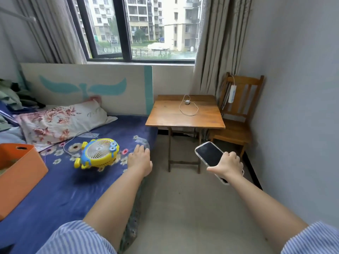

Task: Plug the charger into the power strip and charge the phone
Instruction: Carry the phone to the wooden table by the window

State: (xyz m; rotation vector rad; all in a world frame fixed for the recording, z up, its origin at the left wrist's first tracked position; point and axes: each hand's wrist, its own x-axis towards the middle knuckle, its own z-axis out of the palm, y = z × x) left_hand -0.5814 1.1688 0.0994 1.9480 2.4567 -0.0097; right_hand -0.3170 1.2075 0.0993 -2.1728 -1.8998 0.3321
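One fan (pixel 97 153) beside left hand (pixel 139 160)

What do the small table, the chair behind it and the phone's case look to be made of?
Table: wood with a smooth, slightly glossy finish; grain and window glare show on top. Chair: similar orange-brown wood, slatted back. Phone in the right hand: likely a clear plastic or silicone case, judging by its translucent rim.

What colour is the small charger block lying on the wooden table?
The small charger block is white, with a white cable, seen in the head view.
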